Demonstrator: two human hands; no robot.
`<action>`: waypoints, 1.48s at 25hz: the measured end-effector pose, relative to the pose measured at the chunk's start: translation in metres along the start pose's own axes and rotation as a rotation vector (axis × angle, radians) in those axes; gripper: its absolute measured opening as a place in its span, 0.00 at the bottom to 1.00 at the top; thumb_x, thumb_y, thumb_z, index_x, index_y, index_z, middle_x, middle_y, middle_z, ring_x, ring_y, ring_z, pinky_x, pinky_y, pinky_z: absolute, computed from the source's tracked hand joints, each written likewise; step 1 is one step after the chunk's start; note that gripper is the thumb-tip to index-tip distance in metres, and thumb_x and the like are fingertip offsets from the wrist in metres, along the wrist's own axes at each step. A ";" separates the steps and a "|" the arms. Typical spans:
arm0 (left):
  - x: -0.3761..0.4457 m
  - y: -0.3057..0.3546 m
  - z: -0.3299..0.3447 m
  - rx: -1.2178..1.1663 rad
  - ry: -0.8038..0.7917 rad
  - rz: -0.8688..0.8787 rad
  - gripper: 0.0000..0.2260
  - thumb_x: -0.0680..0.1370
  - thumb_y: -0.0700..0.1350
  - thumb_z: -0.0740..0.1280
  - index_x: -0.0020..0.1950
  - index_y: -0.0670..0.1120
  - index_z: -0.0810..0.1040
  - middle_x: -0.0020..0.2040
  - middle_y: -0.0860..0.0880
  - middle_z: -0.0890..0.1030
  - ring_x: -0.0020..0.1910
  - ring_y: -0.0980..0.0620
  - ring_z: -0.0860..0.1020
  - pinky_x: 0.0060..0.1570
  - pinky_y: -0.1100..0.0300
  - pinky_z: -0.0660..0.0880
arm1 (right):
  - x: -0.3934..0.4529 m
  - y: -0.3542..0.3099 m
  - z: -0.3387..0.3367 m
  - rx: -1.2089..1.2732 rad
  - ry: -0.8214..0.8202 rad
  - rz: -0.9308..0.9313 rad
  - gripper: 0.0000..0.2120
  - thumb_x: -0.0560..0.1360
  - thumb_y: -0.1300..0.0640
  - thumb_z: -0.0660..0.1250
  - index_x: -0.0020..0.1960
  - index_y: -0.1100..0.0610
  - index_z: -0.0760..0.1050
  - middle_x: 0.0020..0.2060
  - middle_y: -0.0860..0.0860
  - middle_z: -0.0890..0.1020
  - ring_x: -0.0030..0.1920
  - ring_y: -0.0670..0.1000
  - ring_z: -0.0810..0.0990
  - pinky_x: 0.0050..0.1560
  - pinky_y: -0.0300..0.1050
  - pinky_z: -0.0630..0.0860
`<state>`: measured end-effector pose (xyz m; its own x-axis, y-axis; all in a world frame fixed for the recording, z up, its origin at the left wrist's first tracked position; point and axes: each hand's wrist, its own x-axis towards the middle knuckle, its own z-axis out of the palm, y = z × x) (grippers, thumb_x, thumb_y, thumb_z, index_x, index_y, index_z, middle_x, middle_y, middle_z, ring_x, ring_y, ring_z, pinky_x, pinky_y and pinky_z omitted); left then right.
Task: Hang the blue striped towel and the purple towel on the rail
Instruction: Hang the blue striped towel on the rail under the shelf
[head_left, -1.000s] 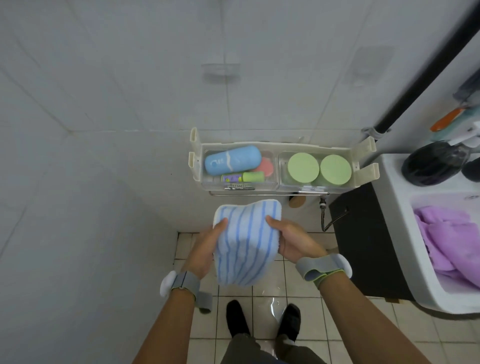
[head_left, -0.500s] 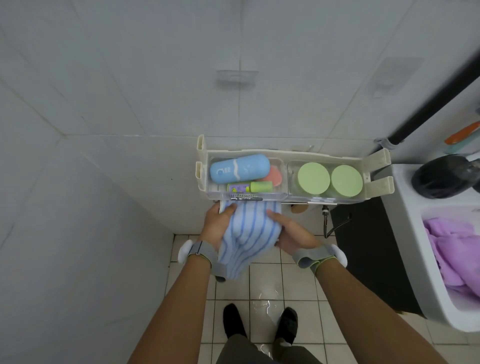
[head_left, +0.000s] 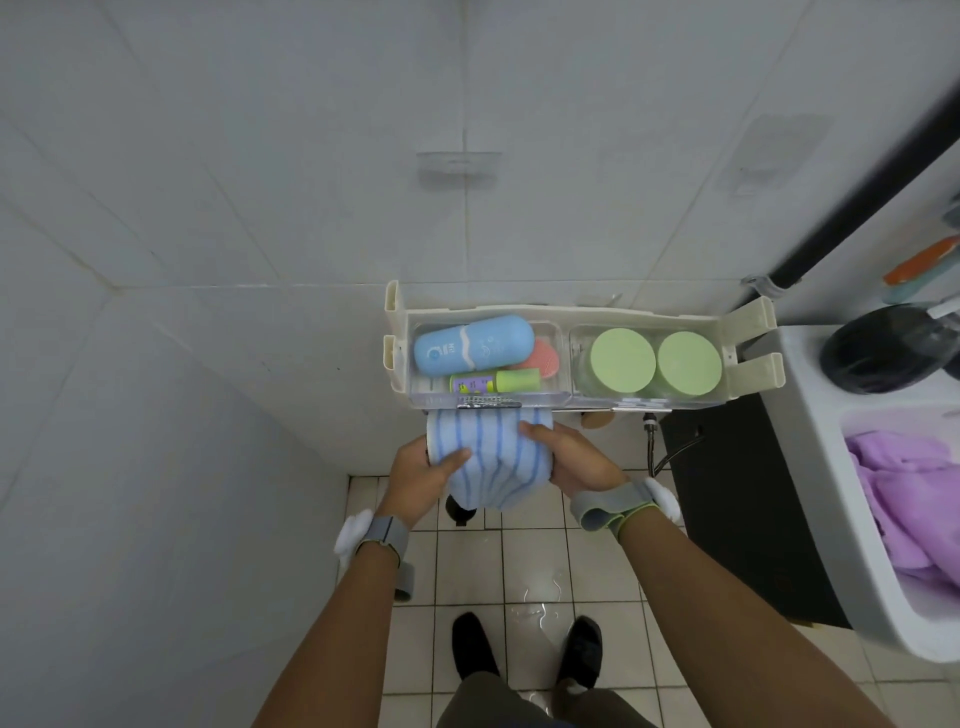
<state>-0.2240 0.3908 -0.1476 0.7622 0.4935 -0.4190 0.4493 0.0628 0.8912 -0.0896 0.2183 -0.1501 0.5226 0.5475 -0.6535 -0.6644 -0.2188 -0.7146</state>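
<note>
The blue striped towel (head_left: 491, 457) hangs bunched just under the front of the wall shelf (head_left: 748, 322), its top edge at the thin metal rail (head_left: 592, 409) below the shelf. My left hand (head_left: 418, 475) grips the towel's left side with the thumb on the cloth. My right hand (head_left: 574, 460) grips its right side. Whether the towel lies over the rail is hidden by the shelf front. The purple towel (head_left: 906, 499) lies crumpled in the white sink (head_left: 810, 467) at the right, apart from both hands.
The shelf holds a blue case (head_left: 472, 344), a green tube (head_left: 496, 383) and two green round lids (head_left: 657, 362). A black bag (head_left: 878, 348) sits on the sink's back edge. A dark cabinet (head_left: 737, 499) stands under the sink. Wet floor tiles (head_left: 535, 603) lie by my shoes.
Both hands carried the striped towel up and forward from mid-air to the rail under the shelf. The towel is now more bunched between them.
</note>
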 end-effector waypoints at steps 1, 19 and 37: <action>0.005 0.003 0.000 -0.057 0.003 -0.008 0.14 0.75 0.40 0.73 0.59 0.39 0.82 0.54 0.44 0.85 0.46 0.53 0.82 0.43 0.69 0.78 | -0.002 0.004 -0.004 -0.082 -0.018 0.008 0.17 0.74 0.56 0.72 0.62 0.59 0.79 0.57 0.56 0.85 0.58 0.56 0.83 0.62 0.51 0.77; 0.010 -0.005 -0.007 -0.001 -0.136 -0.121 0.20 0.70 0.49 0.78 0.60 0.44 0.82 0.54 0.49 0.85 0.51 0.51 0.83 0.54 0.56 0.80 | -0.003 0.001 -0.013 -0.163 0.050 -0.074 0.11 0.74 0.65 0.70 0.56 0.61 0.80 0.51 0.56 0.84 0.46 0.52 0.84 0.45 0.42 0.82; 0.022 0.008 -0.015 -0.018 -0.042 -0.096 0.12 0.76 0.40 0.72 0.59 0.42 0.78 0.55 0.42 0.83 0.54 0.43 0.82 0.53 0.54 0.79 | 0.001 0.010 -0.026 -0.691 0.170 -0.179 0.07 0.71 0.67 0.70 0.49 0.62 0.82 0.44 0.54 0.83 0.45 0.50 0.79 0.47 0.43 0.74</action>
<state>-0.2106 0.4155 -0.1473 0.7347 0.4479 -0.5094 0.5135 0.1235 0.8492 -0.0824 0.1956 -0.1642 0.7048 0.5017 -0.5015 -0.1020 -0.6279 -0.7716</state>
